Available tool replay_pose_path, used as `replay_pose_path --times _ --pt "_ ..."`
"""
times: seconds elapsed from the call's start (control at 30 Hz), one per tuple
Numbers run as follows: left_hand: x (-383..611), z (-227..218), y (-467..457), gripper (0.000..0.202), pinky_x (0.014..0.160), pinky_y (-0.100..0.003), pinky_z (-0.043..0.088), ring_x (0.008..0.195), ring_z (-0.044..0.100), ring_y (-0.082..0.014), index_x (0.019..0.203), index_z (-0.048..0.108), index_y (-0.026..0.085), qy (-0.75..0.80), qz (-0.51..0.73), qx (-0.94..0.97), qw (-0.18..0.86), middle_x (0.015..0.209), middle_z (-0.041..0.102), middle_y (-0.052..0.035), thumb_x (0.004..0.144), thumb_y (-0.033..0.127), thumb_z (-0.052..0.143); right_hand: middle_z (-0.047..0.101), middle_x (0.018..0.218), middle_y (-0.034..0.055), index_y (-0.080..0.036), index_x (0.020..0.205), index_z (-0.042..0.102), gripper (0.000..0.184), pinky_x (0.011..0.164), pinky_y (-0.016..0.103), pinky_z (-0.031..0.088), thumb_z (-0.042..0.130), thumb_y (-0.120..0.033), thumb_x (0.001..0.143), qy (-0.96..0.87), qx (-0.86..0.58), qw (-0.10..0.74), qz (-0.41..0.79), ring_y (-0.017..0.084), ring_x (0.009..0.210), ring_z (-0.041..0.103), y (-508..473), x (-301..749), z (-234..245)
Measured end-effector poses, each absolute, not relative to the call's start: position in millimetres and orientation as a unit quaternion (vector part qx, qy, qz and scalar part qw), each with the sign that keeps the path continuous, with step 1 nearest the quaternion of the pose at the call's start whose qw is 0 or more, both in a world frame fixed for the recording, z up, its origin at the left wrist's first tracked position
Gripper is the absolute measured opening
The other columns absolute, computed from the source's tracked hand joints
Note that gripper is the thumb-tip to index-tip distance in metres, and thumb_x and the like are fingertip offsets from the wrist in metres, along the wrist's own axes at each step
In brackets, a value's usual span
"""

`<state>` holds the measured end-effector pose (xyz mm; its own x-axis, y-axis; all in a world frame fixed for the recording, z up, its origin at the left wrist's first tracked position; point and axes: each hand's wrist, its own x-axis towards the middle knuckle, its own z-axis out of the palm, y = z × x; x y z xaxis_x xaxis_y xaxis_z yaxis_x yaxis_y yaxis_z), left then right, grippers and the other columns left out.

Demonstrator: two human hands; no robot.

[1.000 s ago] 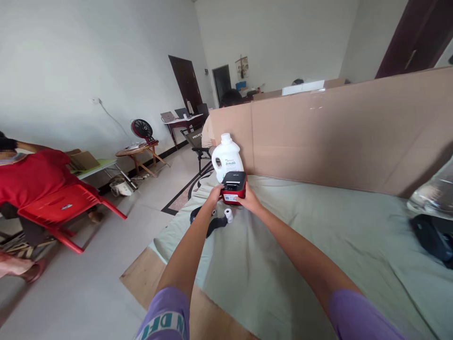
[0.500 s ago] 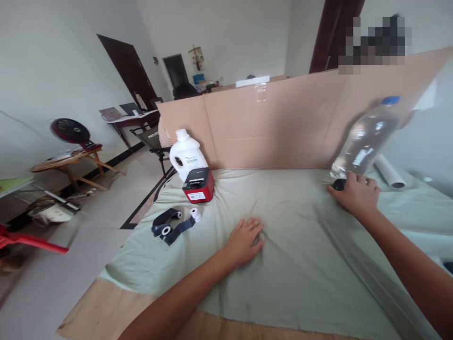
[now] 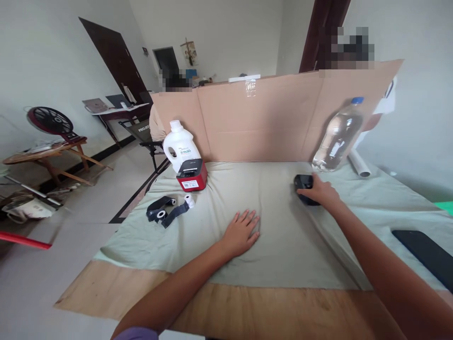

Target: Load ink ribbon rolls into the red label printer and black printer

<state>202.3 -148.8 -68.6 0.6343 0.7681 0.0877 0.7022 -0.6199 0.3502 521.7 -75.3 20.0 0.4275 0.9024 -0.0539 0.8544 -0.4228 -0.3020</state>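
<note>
My left hand [image 3: 241, 234] lies flat on the pale green cloth [image 3: 272, 264], fingers spread and nothing in them. Further right, my right hand [image 3: 322, 192] grips a small black boxy object [image 3: 303, 183] with a glossy surface; the fingers cover part of it, so its kind is unclear. Just behind that hand stands a large clear plastic bottle [image 3: 338, 137] with a blue cap, leaning a little. To the left are a red and black label printer [image 3: 193, 177] and loose dark strips with white rolls [image 3: 166, 210].
A white jug [image 3: 180, 146] stands behind the printer. Cardboard [image 3: 255, 127] forms an upright wall along the back, with people beyond it. A white tube [image 3: 359, 163] lies right of the bottle, and a black phone-like slab [image 3: 423, 252] rests at the right. Bare wood [image 3: 247, 307] shows along the front edge.
My right hand has moved left, away from the bottle, and more of the black boxy object now shows. My left hand stays flat on the cloth. The camera view has shifted.
</note>
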Motion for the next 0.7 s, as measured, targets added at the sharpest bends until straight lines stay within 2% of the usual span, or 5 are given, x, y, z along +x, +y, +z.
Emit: replay_pose_path --times 0.17,0.27,0.4,0.57,0.7 --pt "199 -61 -148 0.066 0.123 -0.045 0.031 0.147 0.04 -0.0272 0.157 0.031 0.013 0.479 0.235 0.831 0.157 0.159 0.039 -0.0154 0.097 0.037 0.046 0.055 0.126 0.0252 -0.023 0.161 0.018 0.104 0.086 0.047 0.046 0.067 -0.06 0.077 -0.613 -0.775 0.109 0.106 0.044 0.109 0.064 -117 408 17" --pt "191 -61 -141 0.063 0.122 -0.046 0.034 0.144 0.045 -0.0257 0.157 0.033 0.017 0.46 0.29 0.822 0.171 0.155 0.046 -0.0132 0.096 0.026 0.045 0.056 0.121 0.0238 -0.023 0.16 0.022 0.102 0.084 0.048 0.047 0.068 -0.058 0.077 -0.651 -0.744 0.111 0.099 0.044 0.105 0.064 -137 358 13" --pt "182 -65 -131 0.066 0.124 -0.047 0.032 0.144 0.045 -0.0243 0.154 0.04 0.019 0.437 0.305 0.82 0.209 0.155 0.047 -0.0104 0.088 0.012 0.045 0.055 0.118 0.0249 -0.018 0.159 0.026 0.096 0.084 0.049 0.047 0.065 -0.057 0.081 -0.656 -0.74 0.133 0.066 0.043 0.103 0.063 -152 329 2" --pt "179 -72 -126 0.069 0.125 -0.049 0.031 0.144 0.045 -0.0233 0.156 0.037 0.022 0.428 0.283 0.823 0.242 0.156 0.045 -0.0085 0.088 0.011 0.046 0.055 0.115 0.0269 -0.016 0.159 0.028 0.093 0.077 0.049 0.049 0.063 -0.058 0.083 -0.658 -0.741 0.136 0.025 0.045 0.098 0.065 -156 329 -12" --pt "179 -76 -125 0.062 0.125 -0.05 0.03 0.146 0.043 -0.0238 0.155 0.037 0.021 0.439 0.266 0.827 0.227 0.157 0.043 -0.009 0.093 0.018 0.045 0.057 0.118 0.0254 -0.016 0.162 0.017 0.093 0.077 0.049 0.051 0.052 -0.063 0.089 -0.673 -0.722 0.141 0.072 0.043 0.097 0.068 -155 348 -16"
